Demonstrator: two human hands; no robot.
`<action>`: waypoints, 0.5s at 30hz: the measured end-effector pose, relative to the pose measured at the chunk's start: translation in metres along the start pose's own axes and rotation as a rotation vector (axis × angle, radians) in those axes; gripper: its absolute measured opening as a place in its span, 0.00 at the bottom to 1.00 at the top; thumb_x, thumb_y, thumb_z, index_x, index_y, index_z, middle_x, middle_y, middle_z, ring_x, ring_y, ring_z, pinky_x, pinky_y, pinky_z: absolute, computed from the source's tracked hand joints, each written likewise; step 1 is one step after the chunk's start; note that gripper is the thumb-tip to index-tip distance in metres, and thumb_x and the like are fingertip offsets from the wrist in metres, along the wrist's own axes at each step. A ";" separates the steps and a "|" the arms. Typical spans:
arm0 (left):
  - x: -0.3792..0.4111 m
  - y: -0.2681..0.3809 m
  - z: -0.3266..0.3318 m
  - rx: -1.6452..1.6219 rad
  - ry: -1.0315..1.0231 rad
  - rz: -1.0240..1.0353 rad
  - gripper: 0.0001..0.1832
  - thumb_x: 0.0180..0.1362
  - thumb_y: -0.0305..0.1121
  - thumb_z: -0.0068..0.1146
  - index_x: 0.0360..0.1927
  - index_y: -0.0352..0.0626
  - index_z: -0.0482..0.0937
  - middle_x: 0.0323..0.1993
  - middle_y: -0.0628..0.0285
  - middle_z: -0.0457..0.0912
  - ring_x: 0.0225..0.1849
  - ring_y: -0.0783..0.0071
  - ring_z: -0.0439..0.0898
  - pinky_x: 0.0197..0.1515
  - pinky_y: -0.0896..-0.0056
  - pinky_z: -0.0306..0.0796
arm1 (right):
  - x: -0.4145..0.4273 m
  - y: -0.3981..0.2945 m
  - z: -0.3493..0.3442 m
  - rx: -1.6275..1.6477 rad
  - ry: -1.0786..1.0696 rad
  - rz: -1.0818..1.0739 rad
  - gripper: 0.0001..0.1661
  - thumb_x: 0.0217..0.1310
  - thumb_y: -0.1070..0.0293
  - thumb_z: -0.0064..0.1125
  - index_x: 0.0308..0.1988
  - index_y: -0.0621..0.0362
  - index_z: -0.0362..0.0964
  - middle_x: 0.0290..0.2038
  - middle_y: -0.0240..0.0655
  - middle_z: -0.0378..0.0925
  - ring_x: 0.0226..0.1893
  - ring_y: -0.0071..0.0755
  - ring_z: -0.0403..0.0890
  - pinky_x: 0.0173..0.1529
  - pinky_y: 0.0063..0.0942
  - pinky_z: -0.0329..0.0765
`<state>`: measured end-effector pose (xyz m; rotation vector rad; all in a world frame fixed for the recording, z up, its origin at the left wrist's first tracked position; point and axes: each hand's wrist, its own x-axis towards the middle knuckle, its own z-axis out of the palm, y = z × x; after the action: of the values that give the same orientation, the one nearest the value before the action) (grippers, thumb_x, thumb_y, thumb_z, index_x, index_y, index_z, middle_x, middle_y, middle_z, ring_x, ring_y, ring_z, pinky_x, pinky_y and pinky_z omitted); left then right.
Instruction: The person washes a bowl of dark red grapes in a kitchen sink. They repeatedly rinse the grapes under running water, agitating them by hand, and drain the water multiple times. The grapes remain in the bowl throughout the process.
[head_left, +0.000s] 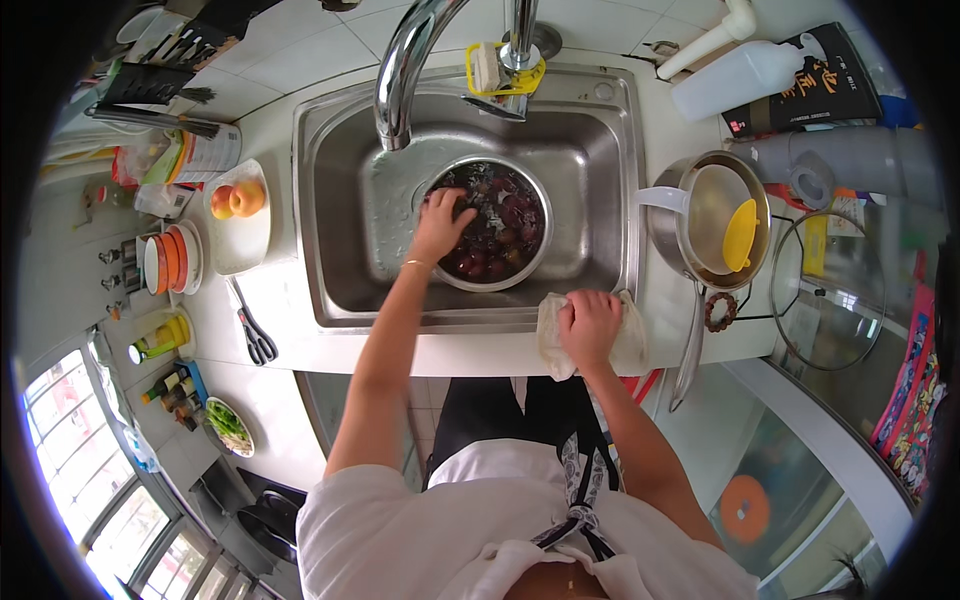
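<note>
A round metal bowl of water and dark red fruits, perhaps grapes or plums, stands in the stainless steel sink. My left hand reaches over the bowl's left rim, its thumb and fingers apart and the fingertips at the water among the fruits. No fruit shows in its grasp. On the counter's front edge, right of the bowl, my right hand is closed on a pale crumpled cloth. The chrome faucet curves over the sink's left part; no stream shows under its spout.
A yellow caddy with a sponge hangs by the faucet base. To the right stands a metal pot with a white strainer, its handle pointing forward. Scissors and a white tray of peaches lie left.
</note>
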<state>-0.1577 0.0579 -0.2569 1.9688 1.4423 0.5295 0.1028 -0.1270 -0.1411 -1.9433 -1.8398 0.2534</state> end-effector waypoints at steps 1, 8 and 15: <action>0.000 0.013 0.010 -0.037 0.017 -0.073 0.30 0.57 0.51 0.64 0.62 0.58 0.72 0.60 0.51 0.71 0.60 0.41 0.70 0.59 0.42 0.67 | 0.000 -0.001 0.001 -0.004 -0.004 -0.009 0.03 0.51 0.71 0.57 0.30 0.55 0.71 0.30 0.35 0.78 0.36 0.42 0.78 0.48 0.39 0.69; -0.001 0.064 0.039 0.353 -0.509 -0.019 0.32 0.59 0.59 0.58 0.64 0.58 0.70 0.68 0.55 0.68 0.55 0.41 0.77 0.53 0.46 0.76 | 0.000 0.000 0.003 -0.009 0.021 -0.010 0.03 0.51 0.71 0.57 0.30 0.55 0.71 0.31 0.35 0.78 0.36 0.43 0.78 0.49 0.39 0.69; 0.010 0.060 -0.002 0.435 -0.367 -0.136 0.28 0.63 0.64 0.50 0.46 0.50 0.80 0.39 0.56 0.87 0.44 0.49 0.83 0.46 0.52 0.77 | -0.003 0.004 0.004 -0.015 0.022 -0.008 0.04 0.51 0.71 0.58 0.31 0.55 0.71 0.31 0.35 0.78 0.36 0.42 0.78 0.49 0.40 0.69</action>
<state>-0.1142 0.0559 -0.2149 2.1273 1.5224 -0.2204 0.1050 -0.1291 -0.1467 -1.9404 -1.8408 0.2154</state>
